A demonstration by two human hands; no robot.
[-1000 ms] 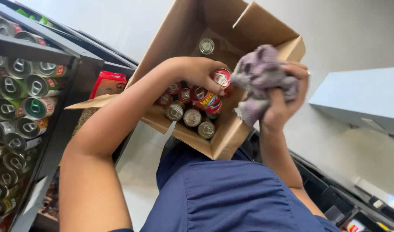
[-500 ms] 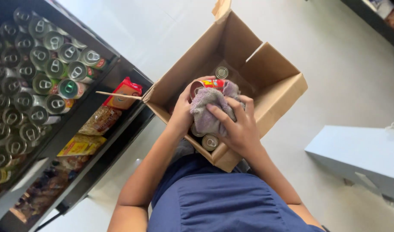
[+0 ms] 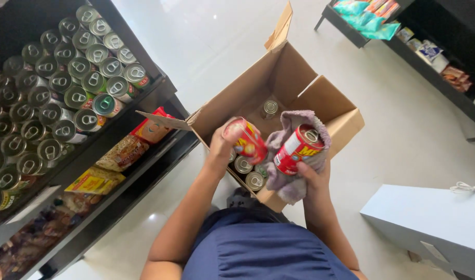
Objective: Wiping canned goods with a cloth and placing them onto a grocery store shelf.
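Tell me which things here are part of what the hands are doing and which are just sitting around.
In hand:
left hand holding a red can
right hand holding a second red can in a grey cloth
open cardboard box with cans inside

Just about:
shelf of cans
snack packets
white cabinet

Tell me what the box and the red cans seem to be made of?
The box looks like plain brown cardboard, matte, with folded flaps. The red cans seem metal: shiny silver tops with pull rings. The red wrap may be paper or print; I cannot tell.
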